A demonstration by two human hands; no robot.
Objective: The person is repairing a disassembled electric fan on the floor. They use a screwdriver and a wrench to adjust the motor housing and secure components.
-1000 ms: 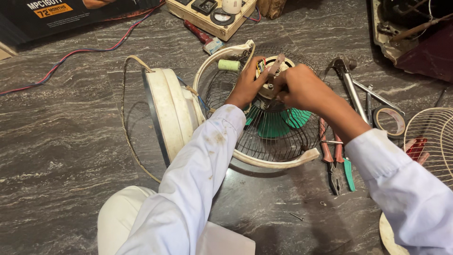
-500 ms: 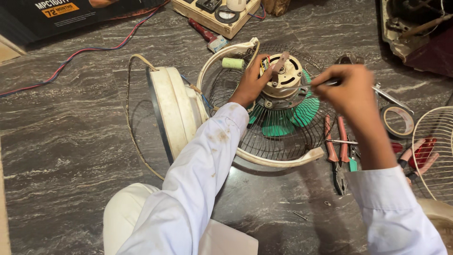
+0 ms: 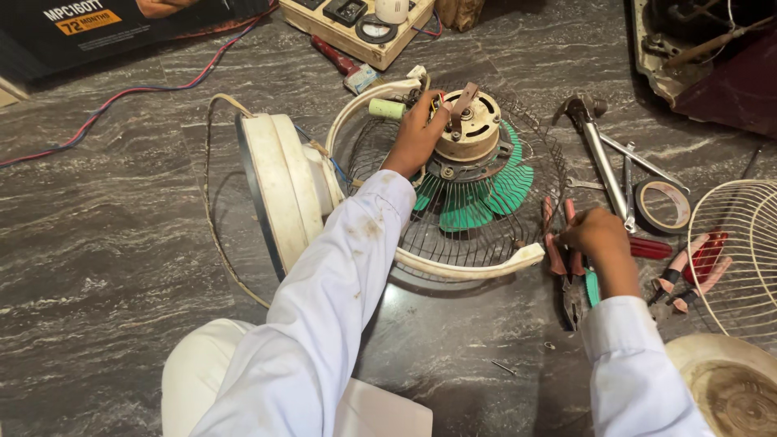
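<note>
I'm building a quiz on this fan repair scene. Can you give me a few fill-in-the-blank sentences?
1. The left hand rests on the fan's ____.
2. The fan blades under the wire guard are ____ in colour.
3. The right hand touches the red-handled ____ on the floor.

Missing words: motor; green; pliers

The person wears a white long-sleeved garment of light woven cloth. The left sleeve [image 3: 324, 291] carries small brownish smudges near the cuff. The right sleeve [image 3: 635, 368] ends in a plain folded cuff. Both the left hand [image 3: 417, 133] and the right hand [image 3: 599, 236] are bare.
</note>
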